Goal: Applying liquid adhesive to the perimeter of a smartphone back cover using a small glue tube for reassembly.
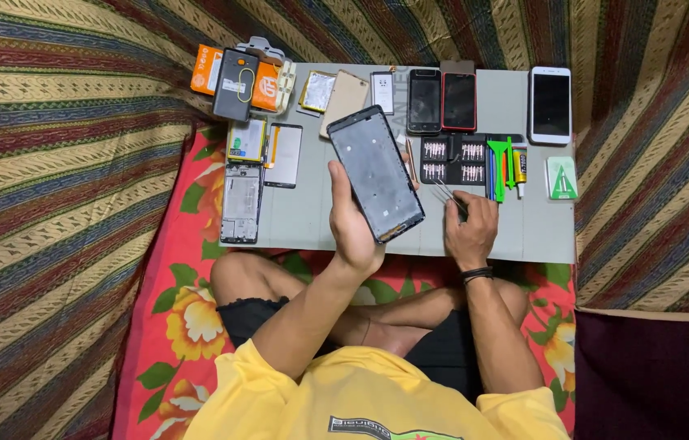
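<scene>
Hands are seen over the near edge of a grey desk [312,220] laid on a flowered cloth. The left hand [352,228] is closed around the lower end of a phone frame [375,173], thumb along its left edge; the frame is raised off the desk, tilted, its dark inner face with small bare metal spots turned upward. The right hand [470,224] is pinched shut on thin metal tweezers [449,195], whose tips point toward the frame's right edge. Just beyond, a black tray [452,160] is filled with rows of screwdriver bits, with green pry tools [499,167] beside it. Farther off, whole phones [442,100] are lined along the desk's far edge.
</scene>
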